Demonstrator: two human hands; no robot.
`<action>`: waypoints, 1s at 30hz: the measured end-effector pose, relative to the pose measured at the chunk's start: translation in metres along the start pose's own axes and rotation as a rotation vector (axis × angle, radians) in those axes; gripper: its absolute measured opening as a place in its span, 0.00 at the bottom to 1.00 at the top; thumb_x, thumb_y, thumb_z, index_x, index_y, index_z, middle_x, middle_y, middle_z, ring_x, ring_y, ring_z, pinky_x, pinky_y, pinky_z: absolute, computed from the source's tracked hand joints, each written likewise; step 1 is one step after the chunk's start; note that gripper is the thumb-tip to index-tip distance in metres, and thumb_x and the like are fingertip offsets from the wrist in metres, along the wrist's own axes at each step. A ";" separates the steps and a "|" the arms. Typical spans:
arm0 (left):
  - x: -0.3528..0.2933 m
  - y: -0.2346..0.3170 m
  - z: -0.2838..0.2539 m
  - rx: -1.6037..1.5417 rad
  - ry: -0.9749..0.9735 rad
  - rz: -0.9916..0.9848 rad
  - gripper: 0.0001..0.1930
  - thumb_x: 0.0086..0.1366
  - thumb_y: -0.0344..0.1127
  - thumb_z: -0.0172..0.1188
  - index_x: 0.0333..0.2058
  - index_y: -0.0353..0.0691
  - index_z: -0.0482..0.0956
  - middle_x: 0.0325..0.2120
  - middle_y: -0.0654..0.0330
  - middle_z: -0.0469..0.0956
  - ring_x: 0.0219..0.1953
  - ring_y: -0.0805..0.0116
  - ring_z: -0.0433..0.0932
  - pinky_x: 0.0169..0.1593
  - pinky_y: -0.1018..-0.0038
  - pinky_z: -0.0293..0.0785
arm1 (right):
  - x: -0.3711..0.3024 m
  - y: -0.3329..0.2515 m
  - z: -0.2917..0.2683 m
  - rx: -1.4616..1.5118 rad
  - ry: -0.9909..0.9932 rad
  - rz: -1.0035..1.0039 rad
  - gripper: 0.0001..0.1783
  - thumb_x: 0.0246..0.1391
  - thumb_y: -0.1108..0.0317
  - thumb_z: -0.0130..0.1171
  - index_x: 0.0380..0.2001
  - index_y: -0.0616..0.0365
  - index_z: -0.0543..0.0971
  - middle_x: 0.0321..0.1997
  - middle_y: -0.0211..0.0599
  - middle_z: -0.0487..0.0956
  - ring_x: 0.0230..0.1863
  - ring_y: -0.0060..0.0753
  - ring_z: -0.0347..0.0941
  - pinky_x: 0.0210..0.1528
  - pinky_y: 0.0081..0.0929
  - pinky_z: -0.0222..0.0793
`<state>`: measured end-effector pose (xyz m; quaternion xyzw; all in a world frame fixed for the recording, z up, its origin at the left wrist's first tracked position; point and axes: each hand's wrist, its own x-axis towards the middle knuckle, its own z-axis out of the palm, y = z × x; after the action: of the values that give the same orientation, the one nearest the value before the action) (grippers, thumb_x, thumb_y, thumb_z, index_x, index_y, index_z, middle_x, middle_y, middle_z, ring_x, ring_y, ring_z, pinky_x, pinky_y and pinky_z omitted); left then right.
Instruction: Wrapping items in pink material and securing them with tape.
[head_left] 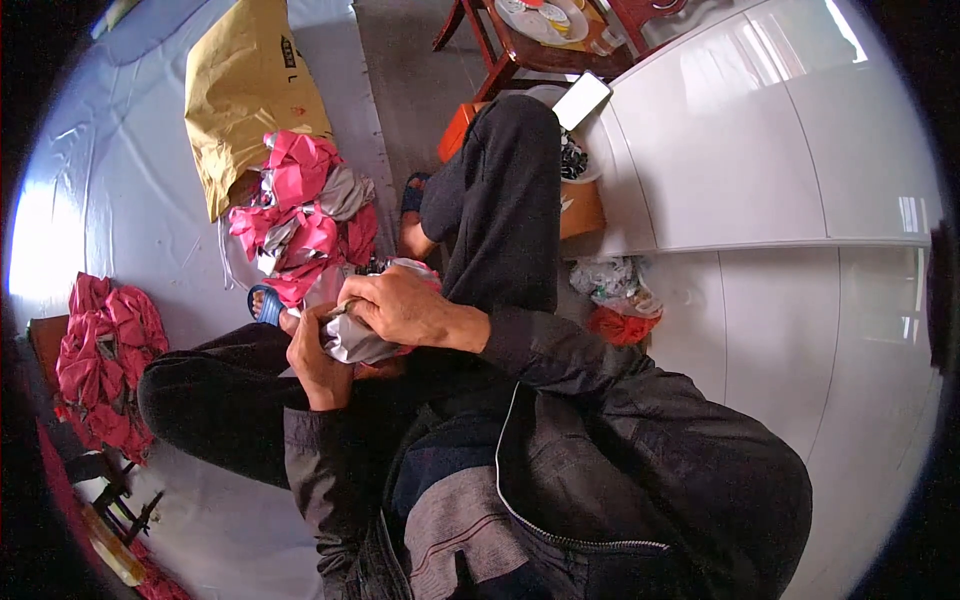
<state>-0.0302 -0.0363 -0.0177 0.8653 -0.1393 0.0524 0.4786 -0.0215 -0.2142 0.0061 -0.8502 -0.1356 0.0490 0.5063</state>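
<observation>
My left hand [318, 362] and my right hand [402, 306] meet above my lap, both closed on a piece of silvery-grey and pink fabric [358, 342]. The right fingers pinch it near its top, while the left thumb and fingers grip its left side. Beyond my hands, a heap of crumpled pink and grey fabric [305, 215] lies on the floor between my feet. Some of the heap reaches close to the held piece; whether they join is hidden behind my hands.
A large yellow-brown bag [245, 95] lies behind the heap. Another pink pile [110, 360] sits at far left. On the right are a white tiled ledge [720, 150], a tub with a white phone [582, 100] on its rim, and plastic bags [615, 285]. A wooden chair [530, 50] stands at the back.
</observation>
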 end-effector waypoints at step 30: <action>-0.001 0.005 -0.003 0.037 0.125 0.024 0.12 0.54 0.29 0.66 0.39 0.38 0.80 0.31 0.54 0.82 0.35 0.58 0.83 0.44 0.67 0.76 | 0.005 0.001 0.005 0.198 0.023 0.228 0.10 0.54 0.65 0.61 0.34 0.61 0.79 0.31 0.47 0.83 0.36 0.44 0.82 0.36 0.35 0.75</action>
<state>-0.0321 -0.0366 -0.0125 0.8673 -0.1184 0.1144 0.4698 -0.0174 -0.2089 0.0029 -0.8066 -0.0266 0.1096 0.5803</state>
